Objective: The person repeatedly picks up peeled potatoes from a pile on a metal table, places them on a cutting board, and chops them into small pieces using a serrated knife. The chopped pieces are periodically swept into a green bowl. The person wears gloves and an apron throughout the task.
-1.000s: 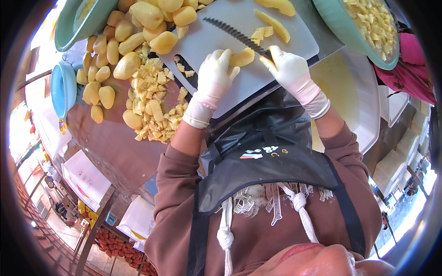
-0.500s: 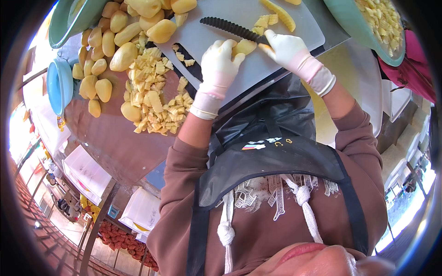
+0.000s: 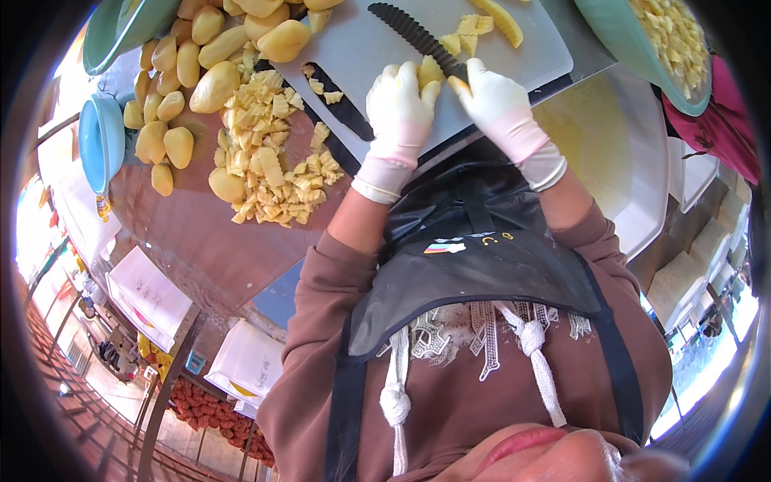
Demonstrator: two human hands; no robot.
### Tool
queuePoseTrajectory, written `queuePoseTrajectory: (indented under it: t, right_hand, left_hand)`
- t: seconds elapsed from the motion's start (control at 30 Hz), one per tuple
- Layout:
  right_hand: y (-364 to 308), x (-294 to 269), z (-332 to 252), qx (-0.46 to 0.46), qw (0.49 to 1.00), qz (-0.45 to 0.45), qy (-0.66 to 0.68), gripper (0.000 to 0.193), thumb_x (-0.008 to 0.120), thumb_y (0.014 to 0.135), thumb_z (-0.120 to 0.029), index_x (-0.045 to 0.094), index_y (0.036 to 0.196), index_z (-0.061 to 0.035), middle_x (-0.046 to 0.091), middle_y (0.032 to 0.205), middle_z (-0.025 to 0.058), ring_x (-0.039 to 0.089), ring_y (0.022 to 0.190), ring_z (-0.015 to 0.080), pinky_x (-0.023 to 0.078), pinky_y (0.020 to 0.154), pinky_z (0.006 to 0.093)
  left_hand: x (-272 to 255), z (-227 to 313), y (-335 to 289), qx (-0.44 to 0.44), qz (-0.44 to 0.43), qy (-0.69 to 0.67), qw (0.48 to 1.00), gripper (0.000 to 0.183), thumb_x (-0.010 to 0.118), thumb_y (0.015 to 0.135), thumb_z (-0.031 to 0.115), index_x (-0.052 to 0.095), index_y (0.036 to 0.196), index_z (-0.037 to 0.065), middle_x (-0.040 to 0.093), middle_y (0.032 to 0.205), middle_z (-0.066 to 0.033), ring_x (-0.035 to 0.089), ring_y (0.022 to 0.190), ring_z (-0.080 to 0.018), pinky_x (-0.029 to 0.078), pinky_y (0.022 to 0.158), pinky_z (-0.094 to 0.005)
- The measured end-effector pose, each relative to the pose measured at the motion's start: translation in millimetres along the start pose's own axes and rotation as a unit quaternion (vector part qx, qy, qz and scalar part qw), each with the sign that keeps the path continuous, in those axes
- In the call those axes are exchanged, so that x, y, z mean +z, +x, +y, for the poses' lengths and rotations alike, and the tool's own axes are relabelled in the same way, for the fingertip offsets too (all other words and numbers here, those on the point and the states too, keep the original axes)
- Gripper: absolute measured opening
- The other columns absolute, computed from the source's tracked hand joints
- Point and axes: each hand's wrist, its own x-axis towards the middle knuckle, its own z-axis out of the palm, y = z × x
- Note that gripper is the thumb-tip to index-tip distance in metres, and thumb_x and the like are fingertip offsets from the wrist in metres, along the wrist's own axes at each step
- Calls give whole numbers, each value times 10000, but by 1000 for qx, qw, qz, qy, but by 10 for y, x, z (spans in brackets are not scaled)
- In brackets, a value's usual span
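My left hand (image 3: pixel 399 108), in a white glove, is closed on a peeled potato piece (image 3: pixel 430 72) near the front edge of the white cutting board (image 3: pixel 345 40). Fingers of my gloved right hand (image 3: pixel 496 104) wrap the orange-brown handle of a crinkle-cut knife (image 3: pixel 411 32). Its black wavy blade slants to the far left over the board, just beyond the potato piece; I cannot tell whether they touch. Ridged potato chunks (image 3: pixel 467 32) and a long ridged slice (image 3: pixel 502 22) lie farther back on the board.
Left of the board, cut potato chunks (image 3: pixel 269 153) lie heaped beside whole peeled potatoes (image 3: pixel 215 87). A green basin (image 3: pixel 124 36) and a blue basin (image 3: pixel 102 145) stand at the far left. Another green basin (image 3: pixel 634 56), holding cut potato, is at the right above a white tub (image 3: pixel 634 177).
The knife has swung so its blade points farther away from me. My left hand has moved slightly right with the potato piece, which is turned more upright. Both hands are closer together.
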Motion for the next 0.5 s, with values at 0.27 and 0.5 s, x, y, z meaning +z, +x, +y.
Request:
queuePoseTrajectory:
  t: [0.27,0.5]
  right_hand:
    - [-58,-237,205,-163,982,68,-63,282,604,924,-335,511,892,-71,614,642,121,637,591,303,480,488,387]
    - [87,-30,185,-180,975,38,-124,272,613,911,-322,522,910,-65,628,658,107,648,601,296,514,511,379]
  left_hand:
    - [-195,-179,60,35,-10,-15,999,290,738,726,211,652,967,75,616,893,-97,597,871,-303,480,773,-413]
    - [-164,-182,48,34,0,8,999,235,743,748,227,684,883,44,635,837,-111,614,799,-307,498,714,-392]
